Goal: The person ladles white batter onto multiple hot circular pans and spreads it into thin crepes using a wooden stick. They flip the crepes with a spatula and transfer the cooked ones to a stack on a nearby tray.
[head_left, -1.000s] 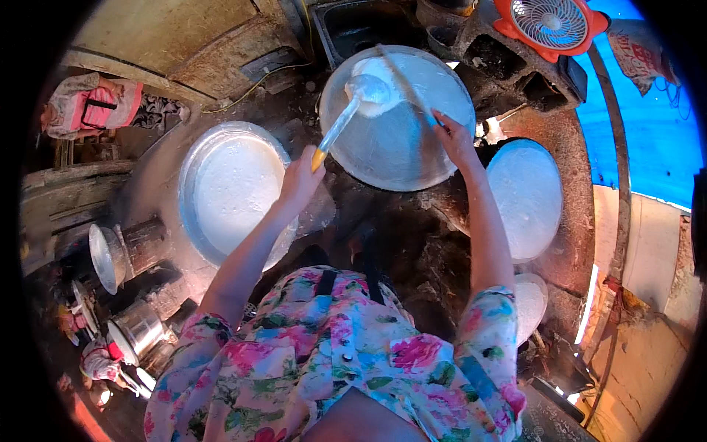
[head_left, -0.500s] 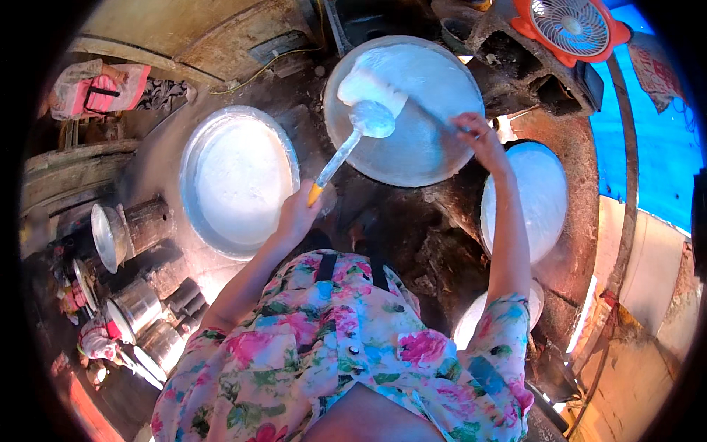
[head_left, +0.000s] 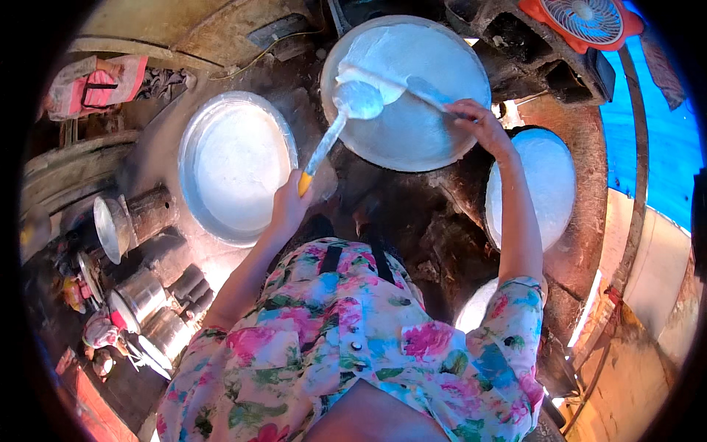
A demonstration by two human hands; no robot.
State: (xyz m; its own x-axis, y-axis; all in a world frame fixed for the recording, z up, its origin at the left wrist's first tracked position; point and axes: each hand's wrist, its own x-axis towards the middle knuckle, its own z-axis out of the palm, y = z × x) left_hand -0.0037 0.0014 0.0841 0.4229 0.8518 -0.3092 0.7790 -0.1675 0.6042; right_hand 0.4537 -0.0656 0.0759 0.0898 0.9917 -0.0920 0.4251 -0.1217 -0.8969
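My left hand (head_left: 289, 200) grips the yellow-tipped handle of a big round-headed ladle (head_left: 359, 100), whose white-coated head hangs over the near left part of a large round pan (head_left: 412, 158). A white layer (head_left: 383, 55) covers much of the pan, thick at the far left and thinner toward me. Above the pan's right side, my right hand (head_left: 482, 125) has its fingers closed on a flat spatula (head_left: 428, 93). The spatula's whitish blade points left toward the ladle head; whether it touches the layer I cannot tell.
A wide metal basin (head_left: 289, 140) of white stuff stands at my left. On the right is another round white-topped pan (head_left: 541, 184), with part of one more white round surface (head_left: 477, 303) nearer me. An orange fan (head_left: 585, 18) sits at far right; metal pots (head_left: 138, 295) stand lower left.
The ladle head has shifted slightly left. My right hand has moved a little, and the spatula blade now shows clearly. The pans sit slightly higher in view.
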